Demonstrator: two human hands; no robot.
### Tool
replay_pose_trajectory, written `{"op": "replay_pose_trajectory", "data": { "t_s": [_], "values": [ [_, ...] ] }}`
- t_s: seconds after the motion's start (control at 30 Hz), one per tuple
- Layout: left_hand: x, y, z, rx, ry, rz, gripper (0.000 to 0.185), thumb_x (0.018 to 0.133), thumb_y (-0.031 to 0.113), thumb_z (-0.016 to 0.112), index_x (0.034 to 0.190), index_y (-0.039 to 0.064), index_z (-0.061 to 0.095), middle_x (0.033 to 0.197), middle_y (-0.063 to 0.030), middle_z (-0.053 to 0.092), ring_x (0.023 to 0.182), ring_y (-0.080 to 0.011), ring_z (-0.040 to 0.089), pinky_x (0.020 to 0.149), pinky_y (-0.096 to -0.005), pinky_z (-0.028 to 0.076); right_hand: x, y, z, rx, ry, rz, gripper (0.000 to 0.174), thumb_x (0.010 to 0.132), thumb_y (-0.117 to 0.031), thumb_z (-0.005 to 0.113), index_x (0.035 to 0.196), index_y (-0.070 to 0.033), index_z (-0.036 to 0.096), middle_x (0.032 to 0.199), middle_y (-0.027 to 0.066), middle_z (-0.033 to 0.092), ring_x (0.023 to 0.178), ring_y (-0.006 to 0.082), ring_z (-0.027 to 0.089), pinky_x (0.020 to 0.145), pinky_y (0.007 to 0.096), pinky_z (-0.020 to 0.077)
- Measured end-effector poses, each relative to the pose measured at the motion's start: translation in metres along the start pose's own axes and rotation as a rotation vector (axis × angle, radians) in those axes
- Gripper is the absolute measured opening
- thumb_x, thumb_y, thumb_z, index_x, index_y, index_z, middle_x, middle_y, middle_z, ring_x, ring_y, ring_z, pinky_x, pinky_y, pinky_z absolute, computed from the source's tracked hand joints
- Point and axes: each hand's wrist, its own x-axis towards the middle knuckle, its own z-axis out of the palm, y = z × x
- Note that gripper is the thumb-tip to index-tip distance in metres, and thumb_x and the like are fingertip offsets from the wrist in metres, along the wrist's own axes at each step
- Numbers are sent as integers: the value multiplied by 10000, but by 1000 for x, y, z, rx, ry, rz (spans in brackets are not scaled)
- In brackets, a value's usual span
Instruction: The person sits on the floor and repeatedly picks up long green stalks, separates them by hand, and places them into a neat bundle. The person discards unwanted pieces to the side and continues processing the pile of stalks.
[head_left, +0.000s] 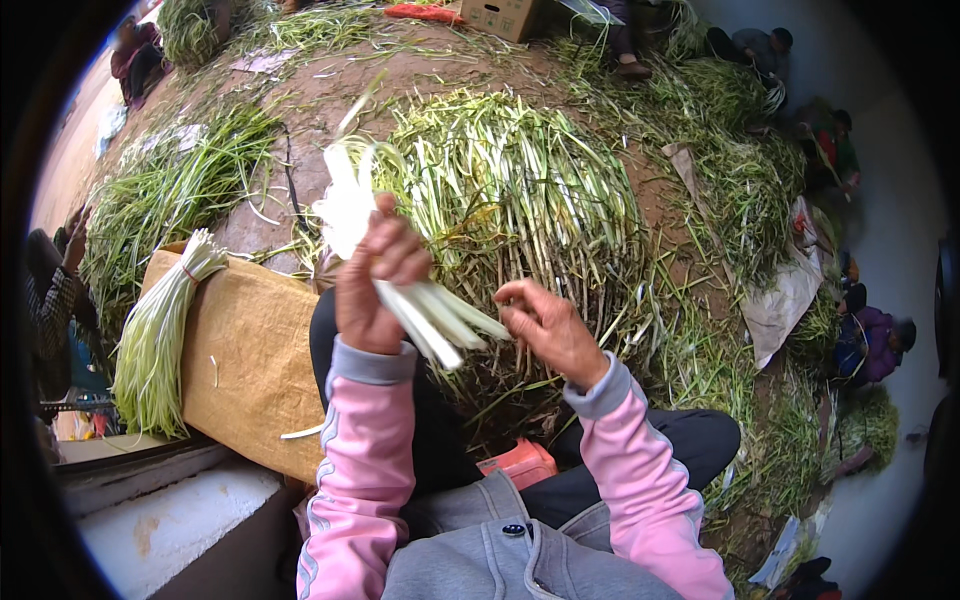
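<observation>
My left hand (382, 277) is closed around a small bunch of pale peeled stalks (435, 319). Their cut white ends point down to the right, and the leafy tops above the fist are overexposed. At those cut ends is my right hand (551, 326), its fingers curled toward the thumb; whether it pinches a stalk cannot be made out. Beyond both hands lies a broad heap of unpeeled green stalks (517, 187) with brownish lower ends. To the left, a banded bundle of pale stalks (157, 337) rests on an orange-brown woven cover (255, 360).
Loose green leaves (187, 165) are piled at the left, near another person's hand (75, 240). A concrete ledge (180, 510) is at lower left. Something red and plastic (521, 461) sits between my legs. A cardboard box (499, 16) stands far ahead; several people sit along the right.
</observation>
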Motion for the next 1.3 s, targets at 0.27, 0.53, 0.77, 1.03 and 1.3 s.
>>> {"op": "replay_pose_trajectory", "data": {
  "t_s": [0.27, 0.53, 0.77, 1.03, 1.3],
  "values": [
    [11, 5, 24, -163, 37, 199, 344, 869, 168, 480, 1146, -30, 425, 549, 33, 323, 425, -52, 291, 405, -200, 281, 52, 137, -5, -684, 462, 297, 188, 788, -163, 568, 830, -10, 467, 735, 168, 557, 650, 303, 555, 592, 378, 442],
    [11, -15, 6, -129, 106, 23, 151, 894, 146, 424, 949, 13, 469, 637, 13, 380, 535, -79, 392, 542, -233, 408, 62, 130, -5, -846, 315, 424, 183, 775, -103, 573, 913, -14, 493, 924, 162, 522, 784, 260, 573, 685, 359, 467],
    [12, -33, -1, 37, 247, -62, 104, 878, 113, 452, 944, 32, 454, 753, -19, 418, 579, -79, 393, 533, -220, 374, 73, 144, 0, -638, 343, 483, 202, 712, -135, 624, 865, -30, 543, 946, 160, 533, 810, 297, 570, 734, 389, 452],
    [7, -29, -13, 72, 167, -158, 135, 868, 114, 466, 962, 17, 465, 671, -8, 405, 494, -78, 367, 461, -223, 336, 7, 56, -83, 601, -36, 404, 174, 839, -149, 518, 894, 1, 448, 708, 20, 480, 519, 42, 418, 450, 145, 397],
    [6, -28, -5, 18, 181, -171, 315, 875, 99, 435, 1164, -10, 375, 600, 9, 331, 450, -66, 316, 410, -210, 316, -124, -32, -145, 837, 256, -179, 230, 818, -127, 552, 971, 18, 459, 714, 7, 444, 418, 8, 368, 380, 172, 429]
  ]
}}
